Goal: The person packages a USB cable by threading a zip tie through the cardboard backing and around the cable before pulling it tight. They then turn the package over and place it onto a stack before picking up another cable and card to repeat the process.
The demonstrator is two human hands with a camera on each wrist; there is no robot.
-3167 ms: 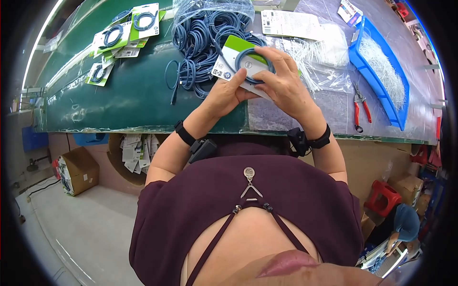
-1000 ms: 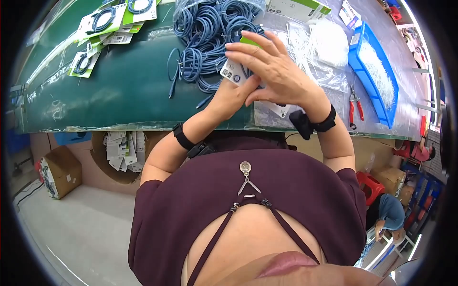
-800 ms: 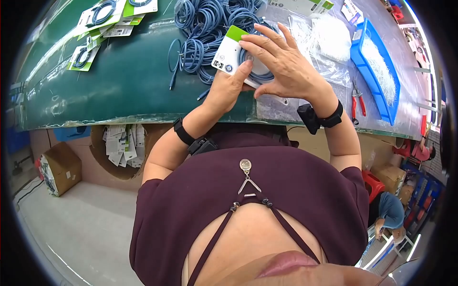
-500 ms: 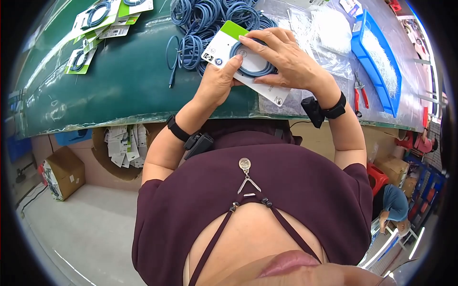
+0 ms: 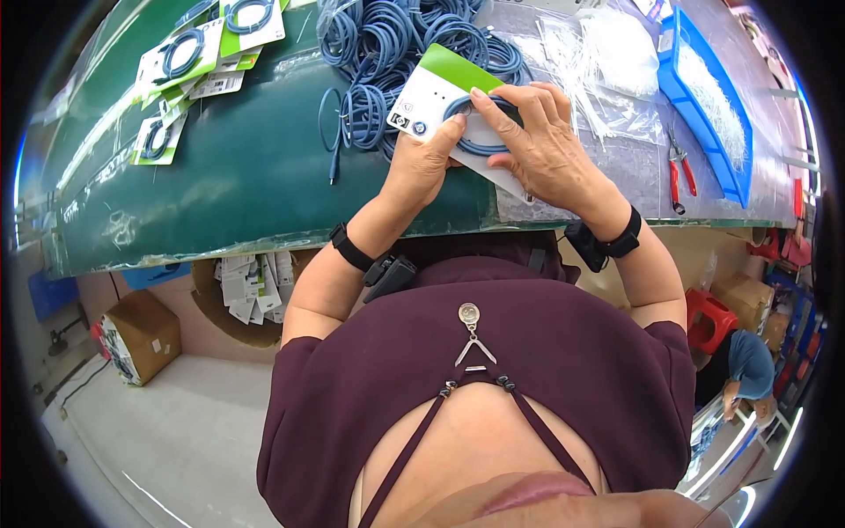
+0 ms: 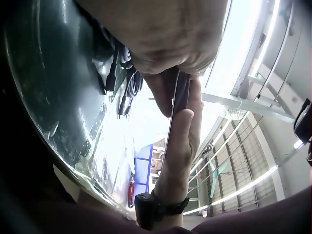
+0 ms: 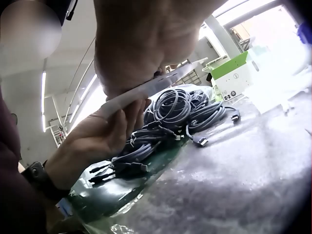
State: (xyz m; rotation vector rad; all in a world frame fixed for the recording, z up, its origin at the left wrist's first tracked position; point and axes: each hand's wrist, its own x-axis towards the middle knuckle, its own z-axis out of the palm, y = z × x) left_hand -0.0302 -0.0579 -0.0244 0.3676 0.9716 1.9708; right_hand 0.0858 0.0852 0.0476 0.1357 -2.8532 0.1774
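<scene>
My left hand [image 5: 421, 167] holds a white and green packaging card [image 5: 431, 88], thumb on its printed front and fingers behind it. A coiled blue-grey cable [image 5: 482, 150] lies against the front of the card. My right hand [image 5: 550, 154] grips this coil at its right side, index fingertip at the top and thumb at the lower edge. In the right wrist view the card [image 7: 141, 91] shows edge-on above the left fingers [image 7: 117, 129]. The left wrist view also catches the card's thin edge, with the right hand [image 6: 178, 156] beyond it.
A heap of coiled cables [image 5: 374, 40] lies behind the hands. At left are several carded cables [image 5: 157, 143]. Loose white cable ties [image 5: 585, 79], red-handled cutters [image 5: 676, 180] and a blue tray [image 5: 744, 172] of clear strips are at right. The table's front edge runs below the hands.
The right hand, spread over the card a second ago, has drawn its fingers in onto the coil. The left hand keeps its hold, and the card has come back into fuller view.
</scene>
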